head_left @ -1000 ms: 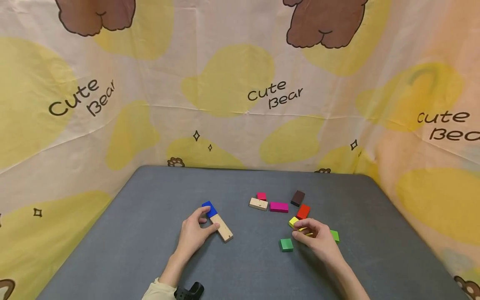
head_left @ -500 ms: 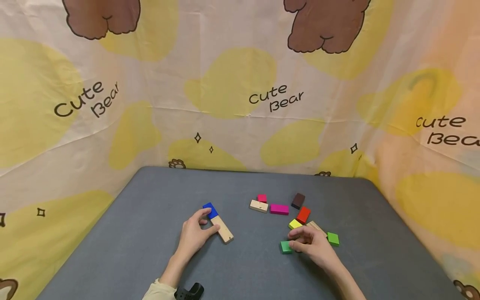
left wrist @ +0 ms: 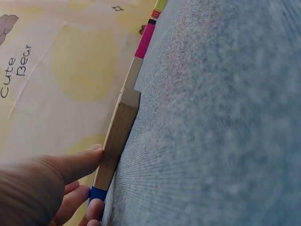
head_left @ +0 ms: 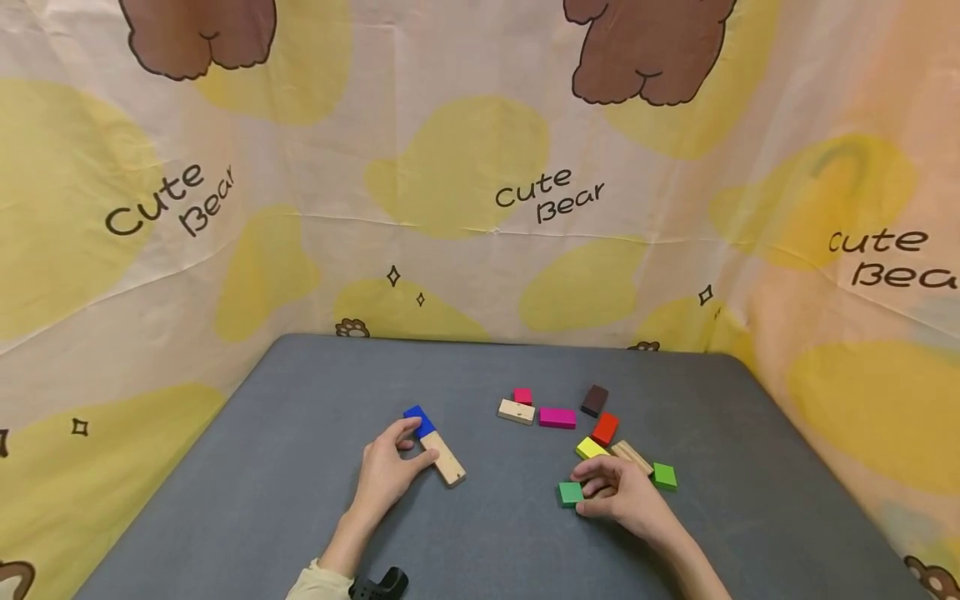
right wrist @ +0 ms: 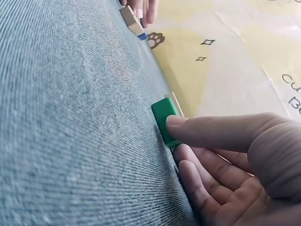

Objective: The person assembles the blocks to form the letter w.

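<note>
Left of the table's middle, a plain wooden block (head_left: 444,460) lies end to end with a blue block (head_left: 419,421). My left hand (head_left: 386,467) holds this pair, thumb against the plain block and fingers at the blue one, as the left wrist view shows. On the right, my right hand (head_left: 626,496) pinches a dark green block (head_left: 570,494) on the table. Its thumb (right wrist: 188,128) presses the green block's side in the right wrist view; the fingertips at the far side are partly hidden.
Behind the right hand lie a yellow block (head_left: 592,448), a plain wooden block (head_left: 632,457) and a light green block (head_left: 664,476). Farther back are red (head_left: 605,428), dark brown (head_left: 595,400), magenta (head_left: 557,417), beige (head_left: 516,411) and pinkish-red (head_left: 522,396) blocks. A printed cloth (head_left: 450,167) hangs behind the table.
My right hand has moved from beside the yellow block toward the front and left, onto the dark green block. The left hand and its two blocks stay in place.
</note>
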A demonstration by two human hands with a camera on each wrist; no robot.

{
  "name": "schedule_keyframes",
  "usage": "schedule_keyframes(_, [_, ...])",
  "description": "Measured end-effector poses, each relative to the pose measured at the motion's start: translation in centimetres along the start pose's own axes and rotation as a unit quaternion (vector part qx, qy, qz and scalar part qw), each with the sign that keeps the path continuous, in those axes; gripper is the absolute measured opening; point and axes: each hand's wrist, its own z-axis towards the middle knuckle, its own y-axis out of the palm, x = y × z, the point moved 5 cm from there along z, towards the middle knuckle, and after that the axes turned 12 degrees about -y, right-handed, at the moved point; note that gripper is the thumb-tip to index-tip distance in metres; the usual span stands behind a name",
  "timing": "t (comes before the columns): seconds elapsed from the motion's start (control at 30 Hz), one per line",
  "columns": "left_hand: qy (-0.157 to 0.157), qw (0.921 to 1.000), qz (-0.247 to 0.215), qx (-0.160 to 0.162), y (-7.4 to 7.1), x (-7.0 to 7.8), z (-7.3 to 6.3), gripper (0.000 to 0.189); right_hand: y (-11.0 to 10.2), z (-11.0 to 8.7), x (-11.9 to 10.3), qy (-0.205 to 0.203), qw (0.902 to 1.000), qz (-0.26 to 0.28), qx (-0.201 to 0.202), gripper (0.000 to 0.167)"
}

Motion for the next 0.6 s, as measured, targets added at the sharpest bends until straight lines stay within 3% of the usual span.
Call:
schedule_keyframes(0.2, [0.006,1.0000,-0.004,0.000,0.13,0.10,0.06,0.055,-0.11,0.11,-0.07,-0.001,0.9996,-0.027,-0.005,0.043])
schedule_keyframes(0.6, [0.001,1.0000,0.001,0.000,0.35,-0.08,0.11,0.057,0.09,-0.05,0.03,-0.005,0.9998,-0.020,-0.003,0.044])
